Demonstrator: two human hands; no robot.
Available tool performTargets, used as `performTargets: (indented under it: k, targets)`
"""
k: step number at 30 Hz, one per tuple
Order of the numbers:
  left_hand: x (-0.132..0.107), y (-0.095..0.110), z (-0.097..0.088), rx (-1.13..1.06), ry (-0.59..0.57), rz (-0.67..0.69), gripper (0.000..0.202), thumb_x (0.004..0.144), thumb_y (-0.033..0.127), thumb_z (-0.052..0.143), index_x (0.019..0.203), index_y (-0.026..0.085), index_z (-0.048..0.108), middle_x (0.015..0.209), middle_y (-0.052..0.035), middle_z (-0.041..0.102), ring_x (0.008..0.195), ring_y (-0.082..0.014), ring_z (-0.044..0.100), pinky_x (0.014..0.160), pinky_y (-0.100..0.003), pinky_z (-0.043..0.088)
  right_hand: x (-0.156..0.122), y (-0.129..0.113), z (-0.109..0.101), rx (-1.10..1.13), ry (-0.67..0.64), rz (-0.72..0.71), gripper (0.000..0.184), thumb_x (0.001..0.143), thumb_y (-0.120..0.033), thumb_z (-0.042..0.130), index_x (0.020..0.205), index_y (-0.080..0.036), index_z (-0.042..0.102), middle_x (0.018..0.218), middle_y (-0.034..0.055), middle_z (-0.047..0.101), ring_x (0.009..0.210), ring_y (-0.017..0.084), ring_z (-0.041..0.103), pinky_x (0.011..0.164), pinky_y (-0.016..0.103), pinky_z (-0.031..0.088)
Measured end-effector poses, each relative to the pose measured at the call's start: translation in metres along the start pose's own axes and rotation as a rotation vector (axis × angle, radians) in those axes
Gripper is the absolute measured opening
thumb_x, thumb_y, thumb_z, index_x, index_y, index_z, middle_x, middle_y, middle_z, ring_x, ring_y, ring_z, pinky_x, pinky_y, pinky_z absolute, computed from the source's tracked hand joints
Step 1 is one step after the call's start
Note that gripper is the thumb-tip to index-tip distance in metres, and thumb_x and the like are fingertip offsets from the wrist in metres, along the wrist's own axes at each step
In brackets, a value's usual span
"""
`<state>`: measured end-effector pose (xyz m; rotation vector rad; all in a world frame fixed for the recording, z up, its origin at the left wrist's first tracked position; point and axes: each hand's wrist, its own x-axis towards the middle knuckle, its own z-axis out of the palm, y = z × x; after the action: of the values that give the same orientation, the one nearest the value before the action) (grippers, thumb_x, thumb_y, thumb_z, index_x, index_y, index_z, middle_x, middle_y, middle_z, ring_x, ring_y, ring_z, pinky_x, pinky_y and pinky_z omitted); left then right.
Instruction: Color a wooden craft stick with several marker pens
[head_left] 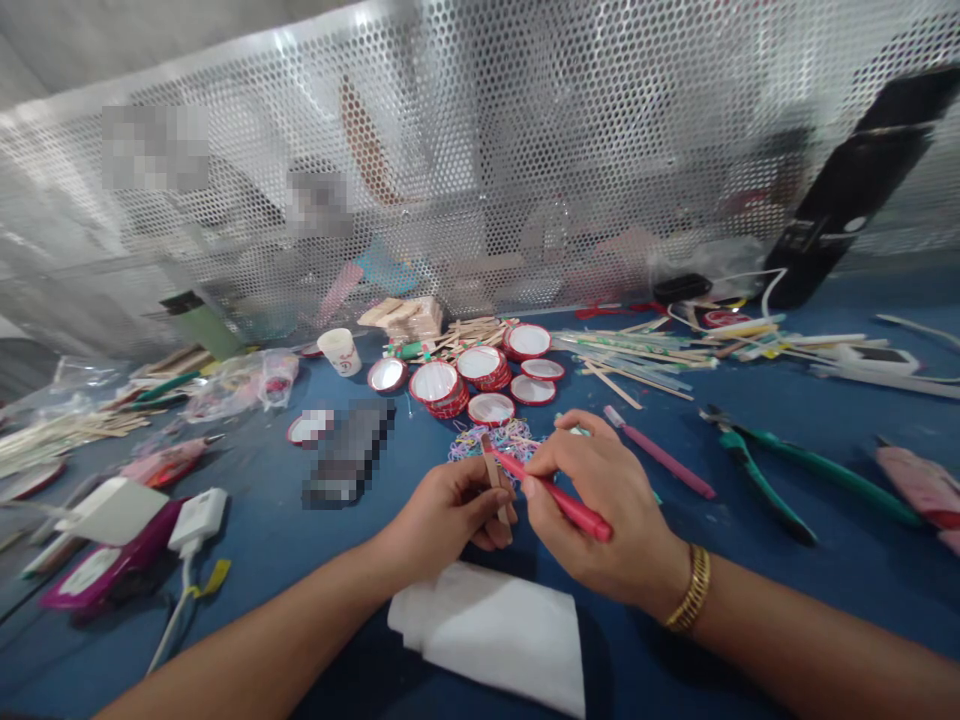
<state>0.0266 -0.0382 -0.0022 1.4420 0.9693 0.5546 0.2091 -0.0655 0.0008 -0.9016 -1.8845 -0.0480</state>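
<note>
My left hand pinches a short flat wooden stick, held nearly upright, with a reddish mark at its top end. A red marker pen is gripped in my right hand, its tip touching or very near the upper part of the stick. Just behind both hands lies a heap of pastel rubber bands. Folded white tissue rests on the table below them. Beyond the bands stand stacks of round red-rimmed discs with pale shiny faces.
To the right lie a pink pen and green-handled pliers. A phone, a paper cup and a white charger are on the left. Loose sticks spread along the back, before a perforated metal screen.
</note>
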Motion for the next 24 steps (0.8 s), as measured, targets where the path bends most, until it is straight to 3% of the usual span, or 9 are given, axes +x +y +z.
performTargets:
  k: [10,24]
  targets:
    - [0.0027,-0.0012,0.0003,0.024,0.004,0.008,0.046,0.08,0.06,0.063,0.081,0.015,0.057,0.062,-0.0004,0.059,0.056,-0.0101,0.06,0.053,-0.02,0.049,0.0006,-0.0014,0.0024,0.011,-0.044,-0.01,0.006,0.082,-0.014,0.052,0.08,-0.02,0.051,0.063,-0.0032,0.057,0.058,0.013,0.053,0.093,0.046,0.042]
    - [0.0015,-0.0004,0.0002,0.001,0.001,0.006,0.044,0.08,0.059,0.064,0.078,0.016,0.054,0.06,-0.0001,0.059,0.054,-0.0094,0.058,0.052,-0.019,0.047,0.0004,-0.0012,-0.0001,-0.007,0.004,-0.01,0.007,0.08,-0.013,0.053,0.08,-0.02,0.052,0.066,-0.0017,0.059,0.059,0.014,0.054,0.092,0.047,0.042]
